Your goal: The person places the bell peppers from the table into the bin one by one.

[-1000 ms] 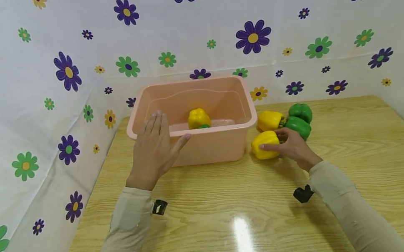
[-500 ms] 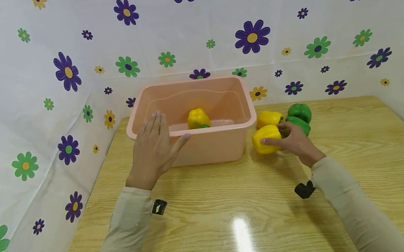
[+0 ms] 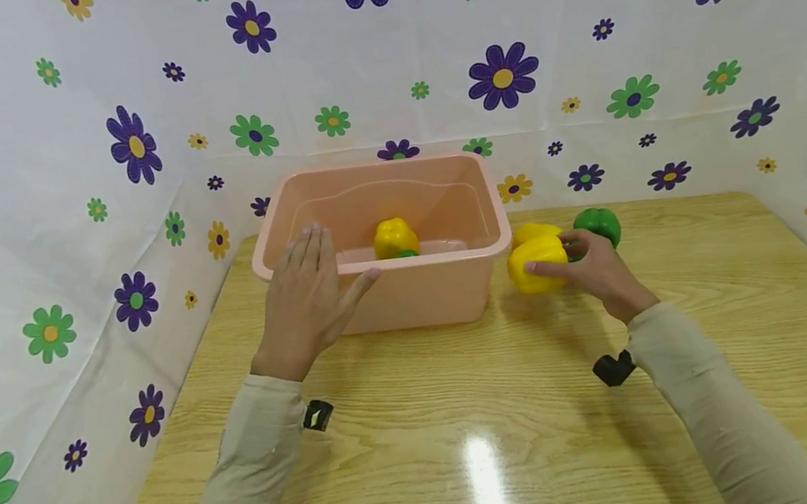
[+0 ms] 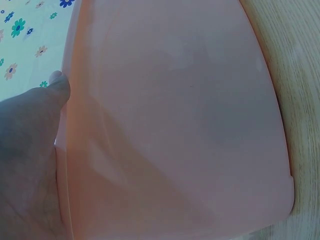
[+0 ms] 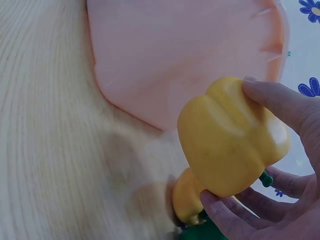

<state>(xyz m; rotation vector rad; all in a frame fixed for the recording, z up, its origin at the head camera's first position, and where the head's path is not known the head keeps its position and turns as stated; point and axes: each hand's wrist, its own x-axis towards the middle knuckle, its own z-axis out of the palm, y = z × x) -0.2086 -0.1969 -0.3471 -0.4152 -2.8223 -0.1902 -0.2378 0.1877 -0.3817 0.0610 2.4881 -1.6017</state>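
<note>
My right hand pinches a yellow bell pepper between thumb and fingers, raised above the table just right of the pink plastic bin. A green stem shows at the pepper's end in the right wrist view. My left hand rests with straight fingers over the bin's near rim, toward its left end. In the left wrist view the thumb lies along that rim. Inside the bin sit another yellow bell pepper and a bit of something green, mostly hidden by the front wall.
Behind the held pepper lie a second yellow pepper and a green bell pepper. Another green pepper is mostly covered by my right hand. A flower-print sheet hangs behind and left of the wooden table.
My right hand has lifted the yellow bell pepper off the table and moved it slightly away from me and to the right. My left hand stays on the bin's rim.
</note>
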